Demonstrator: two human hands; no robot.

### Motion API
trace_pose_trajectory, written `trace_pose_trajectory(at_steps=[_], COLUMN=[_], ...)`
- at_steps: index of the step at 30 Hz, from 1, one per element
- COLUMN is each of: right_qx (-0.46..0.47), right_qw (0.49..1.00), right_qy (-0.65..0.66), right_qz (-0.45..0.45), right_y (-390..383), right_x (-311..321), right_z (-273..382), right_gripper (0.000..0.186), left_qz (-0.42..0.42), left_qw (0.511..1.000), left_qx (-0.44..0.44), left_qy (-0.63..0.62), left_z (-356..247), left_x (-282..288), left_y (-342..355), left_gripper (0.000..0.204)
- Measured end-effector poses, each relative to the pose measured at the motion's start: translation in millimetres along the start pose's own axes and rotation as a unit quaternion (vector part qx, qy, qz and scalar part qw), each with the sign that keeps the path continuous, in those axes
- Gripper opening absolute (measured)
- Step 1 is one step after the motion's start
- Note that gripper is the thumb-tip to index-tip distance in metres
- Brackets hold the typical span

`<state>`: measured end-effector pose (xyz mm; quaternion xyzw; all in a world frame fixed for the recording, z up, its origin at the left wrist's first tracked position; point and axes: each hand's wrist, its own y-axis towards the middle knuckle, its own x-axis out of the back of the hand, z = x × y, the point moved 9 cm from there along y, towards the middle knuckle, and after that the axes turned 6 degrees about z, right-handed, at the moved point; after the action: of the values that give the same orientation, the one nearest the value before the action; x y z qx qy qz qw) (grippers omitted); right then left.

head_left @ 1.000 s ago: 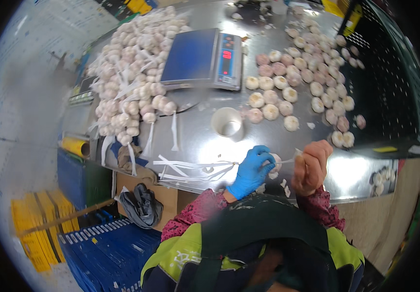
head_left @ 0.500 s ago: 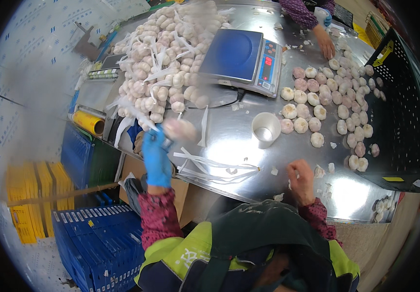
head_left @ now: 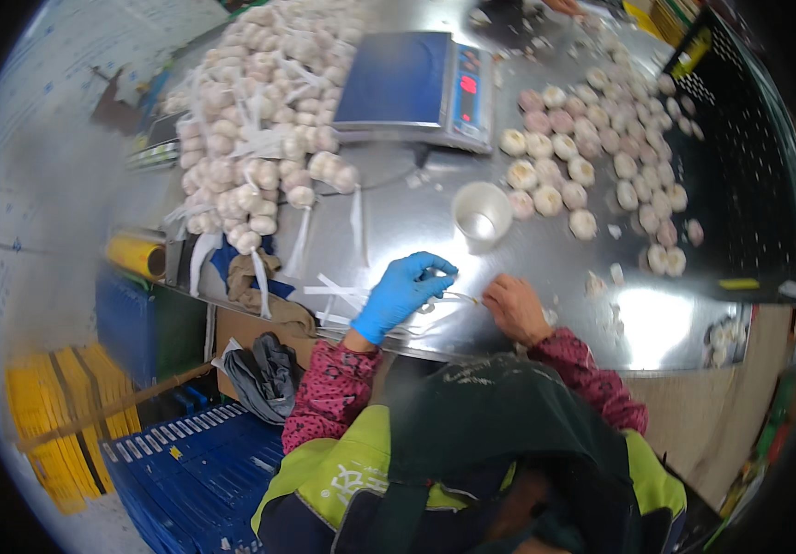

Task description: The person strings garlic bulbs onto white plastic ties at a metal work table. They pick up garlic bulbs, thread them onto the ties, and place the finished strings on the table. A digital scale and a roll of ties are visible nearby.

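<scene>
Your fine white netting strips (head_left: 326, 290) lie at the near edge of the shiny steel table (head_left: 407, 220), running beneath your blue-gloved left hand (head_left: 407, 288) toward your bare right hand (head_left: 512, 307). Your left thumb and forefinger are curled, with their tips close together; whether they grip a strip, you cannot tell from here. Your right fingers are bunched at the strips' gathered end, barely parted, and look to be pinching it, though the tips are partly hidden. To separate one strip well, it seems best to anchor that end with the right hand and draw a single strip with the gloved fingertips — slowly, since thin netting likely clings and tangles. Keep the pull low and level, clear of the round white plastic cup (head_left: 499, 214) just beyond your hands and the loose white-and-pink garlic bulbs (head_left: 549, 199) to its right.
</scene>
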<state>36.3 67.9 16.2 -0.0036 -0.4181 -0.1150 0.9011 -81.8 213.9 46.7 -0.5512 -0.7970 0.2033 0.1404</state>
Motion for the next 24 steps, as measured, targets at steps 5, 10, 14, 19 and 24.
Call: trace_pose_trajectory(at_steps=[5,10,14,19,24], right_qx=[-0.041,-0.091,-0.104,-0.068,0.041], right_qw=[0.988,0.962,0.819,0.955,0.978], right_qy=[0.147,-0.084,0.181,0.029,0.196], right_qz=[-0.027,-0.245,-0.534,-0.288,0.050], right_y=[0,-37,-104,-64,-59], right_x=[36,144,285,243,147], right_z=[18,-38,-89,-24,26], right_gripper=[0.002,0.010,0.005,0.013,0.012], left_qz=[-0.020,-0.129,-0.140,0.120,0.132], left_qw=[0.993,0.954,0.939,0.989,0.884], left_qx=[-0.042,-0.075,-0.051,-0.081,0.104], left_qy=[0.111,0.261,0.309,0.016,-0.436], left_z=[67,86,59,-10,-38], left_x=[-74,-39,-28,-121,-183], left_y=[25,13,-3,5,25], left_gripper=[0.030,0.020,0.033,0.043,0.038])
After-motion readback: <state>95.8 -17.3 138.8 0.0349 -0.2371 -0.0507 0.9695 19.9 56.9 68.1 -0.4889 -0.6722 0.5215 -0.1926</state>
